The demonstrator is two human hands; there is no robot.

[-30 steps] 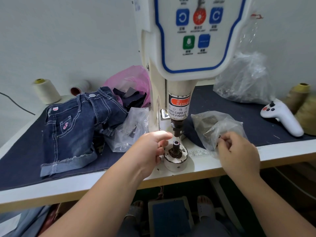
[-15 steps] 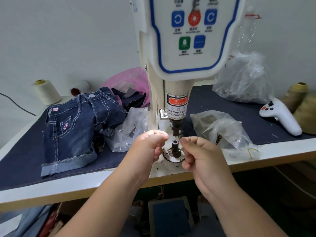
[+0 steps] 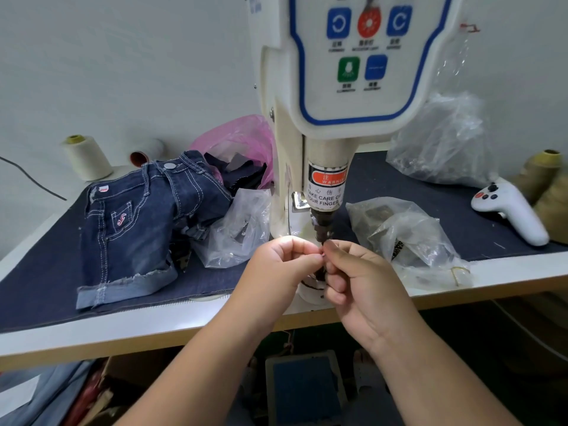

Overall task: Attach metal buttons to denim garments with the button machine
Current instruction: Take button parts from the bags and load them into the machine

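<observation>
The button machine (image 3: 353,87) stands at the table's middle, its dark punch (image 3: 321,229) pointing down at the round lower die (image 3: 309,289), which my hands mostly hide. My left hand (image 3: 285,262) and my right hand (image 3: 359,281) meet fingertip to fingertip just under the punch. Both pinch a tiny part there, of which only a speck shows. Dark denim shorts (image 3: 138,229) with a metal button (image 3: 169,166) at the waistband lie to the left on the navy cloth.
Clear plastic bags lie left (image 3: 239,232) and right (image 3: 405,235) of the die, a larger one (image 3: 442,142) behind. A pink bag (image 3: 239,142), thread cones (image 3: 87,158), a white controller (image 3: 513,210) and the table's front edge (image 3: 123,324) surround them. A foot pedal (image 3: 304,392) sits below.
My right hand left the plastic bag on the right and came left to the die, meeting my left hand, which rose slightly under the punch.
</observation>
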